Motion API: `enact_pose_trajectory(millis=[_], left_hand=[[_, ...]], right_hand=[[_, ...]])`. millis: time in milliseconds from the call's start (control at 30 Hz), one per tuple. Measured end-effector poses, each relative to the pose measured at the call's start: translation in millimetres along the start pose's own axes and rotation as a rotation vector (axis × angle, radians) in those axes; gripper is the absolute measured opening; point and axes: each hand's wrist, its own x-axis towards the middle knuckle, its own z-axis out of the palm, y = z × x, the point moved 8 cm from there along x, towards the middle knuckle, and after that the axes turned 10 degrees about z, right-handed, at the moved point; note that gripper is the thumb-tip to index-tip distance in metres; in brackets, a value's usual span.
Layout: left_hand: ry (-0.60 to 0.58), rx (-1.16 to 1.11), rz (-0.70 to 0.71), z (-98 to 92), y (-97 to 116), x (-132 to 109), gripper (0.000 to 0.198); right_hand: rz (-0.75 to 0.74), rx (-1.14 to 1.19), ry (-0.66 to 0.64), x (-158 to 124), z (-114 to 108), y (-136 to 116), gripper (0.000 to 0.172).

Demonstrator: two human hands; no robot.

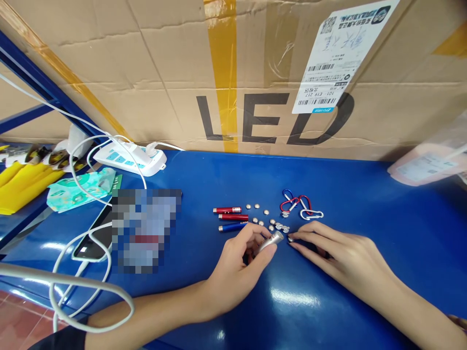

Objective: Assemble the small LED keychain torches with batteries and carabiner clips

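Observation:
My left hand [237, 274] is closed around a silver penlight [269, 241], its end pointing up and to the right. Just right of that end, the thumb and fingertips of my right hand [341, 250] pinch a small button cell [290, 239]. Loose button cells [266, 212] lie scattered behind my hands, near several small silver pieces [281, 227]. Beyond my left fingers are two red penlights [226, 210] and a blue penlight [232, 227], side by side. Red, blue and white carabiner clips [305, 209] lie behind my right hand.
A large cardboard box [164, 73] stands along the back of the blue table [328, 311]. To the left are a white power strip [131, 158], looping white cables [91, 287], a phone [95, 238], a tissue pack [82, 189] and yellow gloves [25, 189]. A pink container [426, 165] is far right.

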Motion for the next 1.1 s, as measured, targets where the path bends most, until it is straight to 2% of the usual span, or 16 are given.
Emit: enact_pose_trajectory(millis=[133, 300, 500, 733, 933, 1100], left_hand=[[0.000, -0.006, 0.001, -0.1, -0.8, -0.2, 0.014], [0.002, -0.023, 0.008, 0.1, 0.5, 0.3, 0.012], [-0.001, -0.016, 0.004, 0.3, 0.5, -1.3, 0.012], [-0.003, -0.012, 0.011, 1.7, 1.2, -2.4, 0.012], [-0.010, -0.018, 0.024, 3.9, 3.5, -2.5, 0.011], [-0.017, -0.024, 0.019, 4.9, 5.8, -2.0, 0.014]], right_hand=[[-0.018, -0.087, 0.038, 1.8, -2.7, -2.0, 0.037], [0.070, -0.169, 0.086, 3.0, -6.6, 8.2, 0.043], [0.139, -0.062, 0.042, 2.2, -5.2, 10.8, 0.043], [0.115, 0.022, 0.007, 0.1, -2.1, 4.2, 0.036], [0.025, -0.018, 0.011, 1.1, -4.3, -3.9, 0.041], [-0.066, -0.040, -0.038, 2.2, -2.9, -9.9, 0.045]])
